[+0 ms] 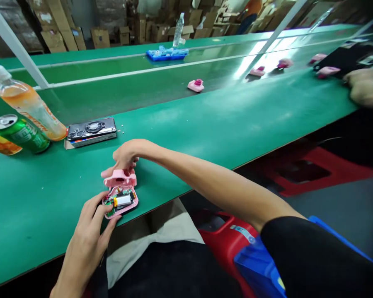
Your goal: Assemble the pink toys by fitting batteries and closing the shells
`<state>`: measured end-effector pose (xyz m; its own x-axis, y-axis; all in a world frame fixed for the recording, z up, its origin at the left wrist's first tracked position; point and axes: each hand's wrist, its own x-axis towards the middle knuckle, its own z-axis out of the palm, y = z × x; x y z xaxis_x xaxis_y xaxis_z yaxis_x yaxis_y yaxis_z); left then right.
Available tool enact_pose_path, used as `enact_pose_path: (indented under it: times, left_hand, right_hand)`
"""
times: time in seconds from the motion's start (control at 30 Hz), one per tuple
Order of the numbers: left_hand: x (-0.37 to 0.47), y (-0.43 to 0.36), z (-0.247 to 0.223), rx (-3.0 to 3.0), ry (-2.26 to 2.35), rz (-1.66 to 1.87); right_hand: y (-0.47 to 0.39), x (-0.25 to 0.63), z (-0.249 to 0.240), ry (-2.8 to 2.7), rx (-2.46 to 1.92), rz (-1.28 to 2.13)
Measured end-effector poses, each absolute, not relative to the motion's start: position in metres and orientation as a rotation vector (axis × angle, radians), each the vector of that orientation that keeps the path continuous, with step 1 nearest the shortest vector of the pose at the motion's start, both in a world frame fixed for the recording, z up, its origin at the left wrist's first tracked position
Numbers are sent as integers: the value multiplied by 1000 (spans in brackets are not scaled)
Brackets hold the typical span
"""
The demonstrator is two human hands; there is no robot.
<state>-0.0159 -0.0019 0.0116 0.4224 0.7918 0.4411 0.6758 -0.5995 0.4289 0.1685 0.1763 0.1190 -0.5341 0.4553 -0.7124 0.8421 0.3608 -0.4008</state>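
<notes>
An opened pink plastic casing, likely of a toy camera, lies near the front edge of the green table. Its lower half (136,205) holds a green circuit board and a silver battery (123,200) with yellow tape. My left hand (91,219) grips this half at its left and front edges, fingertips on the board side. Just beyond, the other pink half (119,179) stands tilted up, its inner side towards me. My right hand (126,155) holds that half from behind, with its fingers curled and partly hidden.
Left are an orange drink bottle (31,105), a green can (21,132) and a phone (91,127) on a box. Pink casings (195,85) sit along the conveyor (136,89). A blue tray (168,54) lies farther back. A co-worker's hand (366,87) is at right.
</notes>
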Motion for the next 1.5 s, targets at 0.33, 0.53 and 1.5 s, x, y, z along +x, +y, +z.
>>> enact_pose_path:
  times: [0.33,0.53,1.5]
  left_hand:
    - [-13,8,23,1642,1256,1457]
    - [19,36,38,1272,971,1588]
    - [33,46,60,1052,800,1331]
  right_hand:
    - [114,183,180,2755,1129,-716]
    - [107,204,187,3180,870,-811]
    - [128,228,186,3040,781,-1256]
